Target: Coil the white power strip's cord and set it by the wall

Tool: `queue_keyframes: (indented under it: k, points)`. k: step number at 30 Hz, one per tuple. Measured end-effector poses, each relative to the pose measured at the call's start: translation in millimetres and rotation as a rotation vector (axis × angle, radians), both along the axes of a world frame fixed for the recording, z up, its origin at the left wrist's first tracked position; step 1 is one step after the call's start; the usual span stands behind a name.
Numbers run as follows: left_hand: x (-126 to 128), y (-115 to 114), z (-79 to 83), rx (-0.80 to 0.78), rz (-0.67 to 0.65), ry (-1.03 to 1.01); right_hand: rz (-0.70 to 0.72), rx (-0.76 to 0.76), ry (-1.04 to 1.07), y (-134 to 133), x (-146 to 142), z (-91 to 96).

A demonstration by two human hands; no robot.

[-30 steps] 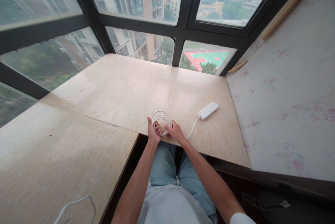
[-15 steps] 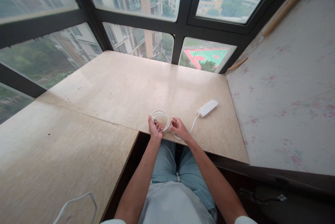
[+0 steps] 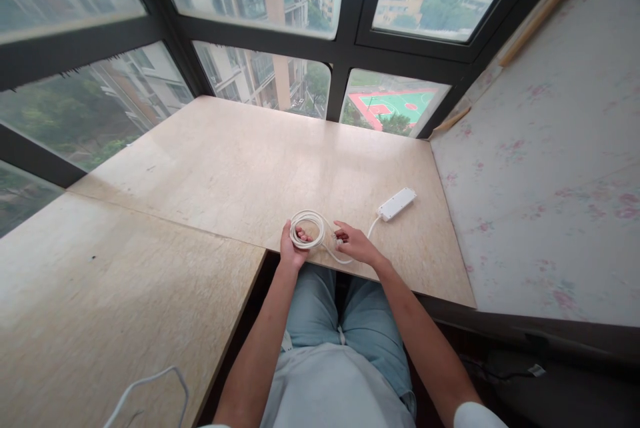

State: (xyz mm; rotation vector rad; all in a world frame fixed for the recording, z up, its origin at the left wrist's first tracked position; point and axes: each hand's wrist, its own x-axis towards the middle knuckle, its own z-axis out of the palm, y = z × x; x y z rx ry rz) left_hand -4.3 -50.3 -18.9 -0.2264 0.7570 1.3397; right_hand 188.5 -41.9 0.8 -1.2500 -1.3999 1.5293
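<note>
A white power cord (image 3: 321,242) is wound into a round coil of several loops, held upright-tilted over the front edge of the ledge. My left hand (image 3: 295,245) is closed round the coil's left and lower side, fingers curled through its middle. To the right of the coil, my right hand (image 3: 357,243) has its fingers curled in around a small white piece that looks like the cord's plug, partly hidden by the fingers. From the coil the cord loops under my right hand and runs up to a white power strip (image 3: 397,204) lying on the ledge.
The beige stone-look ledge (image 3: 225,161) runs under dark-framed windows (image 3: 255,35). At the right stands a flowered wall (image 3: 540,181). Another white cable (image 3: 145,381) lies on the left ledge section at the lower left. A dark gap lies below the front edge.
My right hand has moved slightly right, away from the coil, and a small gap now shows between them. The left hand still holds the coil. The power strip stays in place.
</note>
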Motion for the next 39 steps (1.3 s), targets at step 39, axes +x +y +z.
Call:
queue_keyframes:
  k: [39]
  points:
    - [18.0, -4.5, -7.1, 0.035, 0.196, 0.150, -0.512, -0.152, 0.791, -41.4, -31.2, 19.1]
